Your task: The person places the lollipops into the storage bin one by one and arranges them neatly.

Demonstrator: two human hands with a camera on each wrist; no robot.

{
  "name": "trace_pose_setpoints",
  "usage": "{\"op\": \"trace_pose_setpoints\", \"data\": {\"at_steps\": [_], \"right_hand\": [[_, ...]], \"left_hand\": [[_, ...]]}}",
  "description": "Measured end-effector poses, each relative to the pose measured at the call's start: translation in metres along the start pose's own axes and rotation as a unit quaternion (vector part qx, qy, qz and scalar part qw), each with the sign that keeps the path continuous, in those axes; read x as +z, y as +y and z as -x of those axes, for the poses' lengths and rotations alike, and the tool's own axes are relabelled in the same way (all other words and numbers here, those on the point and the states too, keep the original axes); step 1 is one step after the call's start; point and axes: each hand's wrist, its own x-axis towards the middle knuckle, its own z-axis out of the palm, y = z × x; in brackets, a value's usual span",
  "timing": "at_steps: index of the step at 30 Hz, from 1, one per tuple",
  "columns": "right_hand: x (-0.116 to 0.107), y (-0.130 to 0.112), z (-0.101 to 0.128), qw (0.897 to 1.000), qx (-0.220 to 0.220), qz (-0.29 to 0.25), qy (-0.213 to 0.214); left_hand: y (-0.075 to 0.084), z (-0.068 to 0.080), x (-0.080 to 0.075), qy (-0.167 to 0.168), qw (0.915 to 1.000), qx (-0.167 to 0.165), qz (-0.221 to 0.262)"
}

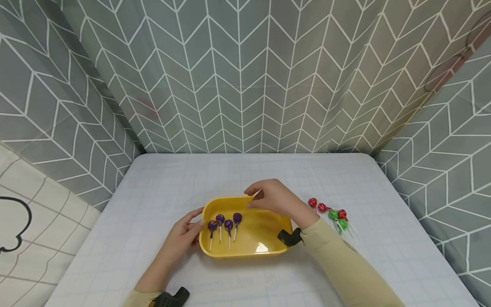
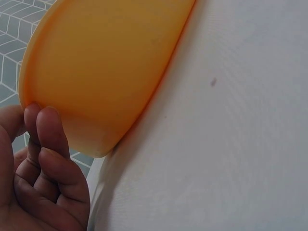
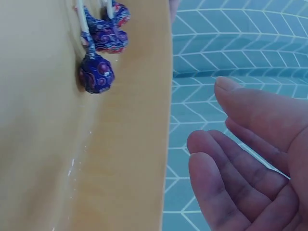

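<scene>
With four purple lollipops (image 1: 224,222) lying in the tray (image 1: 245,251) on the table (image 1: 153,187), the left hand (image 1: 184,236) steadies its edge, fingers relaxed, while the right hand (image 1: 274,199) hovers empty, fingers apart, probably between placements.

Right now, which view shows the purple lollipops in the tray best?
The head view: all four purple lollipops lie side by side in the yellow tray. The right wrist view shows only some of them, cropped at the frame's top edge. The left wrist view shows just the tray's outer wall.
</scene>
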Motion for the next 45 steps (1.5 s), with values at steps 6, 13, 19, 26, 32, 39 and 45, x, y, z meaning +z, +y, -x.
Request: {"op": "trace_pose_setpoints", "data": {"at_steps": [6,13,19,26,32,39,45], "right_hand": [[-0.012,0.006,0.01,0.999,-0.004,-0.023,0.023],[-0.022,0.017,0.02,0.997,-0.014,-0.056,0.052],[-0.028,0.023,0.03,0.996,-0.01,-0.071,0.062],[-0.038,0.031,0.042,0.993,-0.004,-0.092,0.078],[-0.049,0.039,0.053,0.991,0.007,-0.095,0.098],[-0.057,0.055,0.064,0.988,0.056,-0.091,0.11],[-0.062,0.069,0.075,0.984,0.092,-0.091,0.119]], "left_hand": [[0.002,0.001,0.0,-0.002,1.0,0.002,0.002],[0.0,0.001,0.001,0.004,1.0,-0.004,-0.001],[-0.001,0.001,0.001,0.005,1.0,-0.008,0.004],[-0.001,0.001,0.002,0.005,0.9999,-0.009,0.008],[-0.001,0.0,0.001,0.005,0.9999,-0.008,0.007],[-0.002,0.0,0.002,0.005,0.9999,-0.013,0.009],[-0.003,0.0,0.001,0.002,0.9999,-0.009,0.01]]}}
